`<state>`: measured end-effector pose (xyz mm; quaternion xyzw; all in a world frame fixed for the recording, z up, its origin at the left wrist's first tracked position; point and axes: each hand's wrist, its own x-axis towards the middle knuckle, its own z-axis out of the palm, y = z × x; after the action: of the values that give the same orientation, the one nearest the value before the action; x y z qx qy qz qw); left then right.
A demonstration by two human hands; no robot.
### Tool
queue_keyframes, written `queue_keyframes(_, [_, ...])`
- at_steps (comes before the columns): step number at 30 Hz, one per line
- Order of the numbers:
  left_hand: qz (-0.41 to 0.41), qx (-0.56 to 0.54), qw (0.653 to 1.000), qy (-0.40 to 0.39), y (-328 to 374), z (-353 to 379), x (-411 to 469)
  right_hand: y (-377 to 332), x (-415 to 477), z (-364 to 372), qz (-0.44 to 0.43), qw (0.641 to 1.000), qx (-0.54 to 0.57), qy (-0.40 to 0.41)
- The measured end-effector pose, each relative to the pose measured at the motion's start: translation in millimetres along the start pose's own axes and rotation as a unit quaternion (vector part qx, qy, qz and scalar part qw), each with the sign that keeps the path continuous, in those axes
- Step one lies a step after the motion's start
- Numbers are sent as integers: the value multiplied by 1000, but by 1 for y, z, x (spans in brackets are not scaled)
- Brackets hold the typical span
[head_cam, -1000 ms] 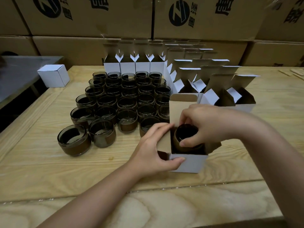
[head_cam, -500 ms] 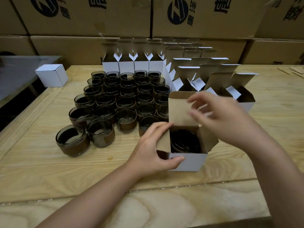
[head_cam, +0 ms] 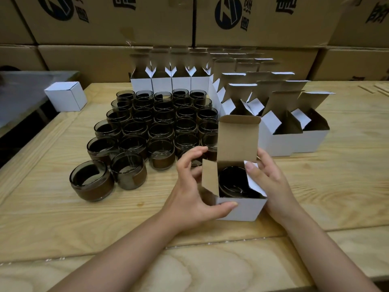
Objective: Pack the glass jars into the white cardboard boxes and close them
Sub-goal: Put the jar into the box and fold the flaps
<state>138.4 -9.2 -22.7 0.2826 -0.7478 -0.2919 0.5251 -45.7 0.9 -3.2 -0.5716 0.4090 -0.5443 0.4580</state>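
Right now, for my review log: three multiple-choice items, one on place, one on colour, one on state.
1. Where is the closed white box? A) at the table's far left edge B) under the table C) on the floor
2. The raised lid flap's inner face is: A) white B) brown C) red
3. The nearest box is: A) sealed B) empty C) open, holding a jar
Answers: A, it sits alone at the left edge; B, bare brown card faces the camera; C, its lid stands up above the dark jar.

Stacked brown cartons (head_cam: 263, 34) carry a dark round logo (head_cam: 228, 12) and Chinese characters (head_cam: 284, 5) (upside down, unreadable)
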Motion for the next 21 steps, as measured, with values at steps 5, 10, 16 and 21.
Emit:
queue_keyframes(5, [-22,-6,1000,10,0,3,0,-1,0,-3,2,1000,27,13])
queue_keyframes(10, [-19,62,997,-40,2,-2,0,0,1,-1,9,999,53,9])
queue_keyframes(16, [-24,80,996,-37,4,-2,1,-3,0,0,-41,999,26,-1])
queue_keyframes(21, [-28,69,997,-27,3,-1,1,-1,-4,-4,-51,997,55,-21])
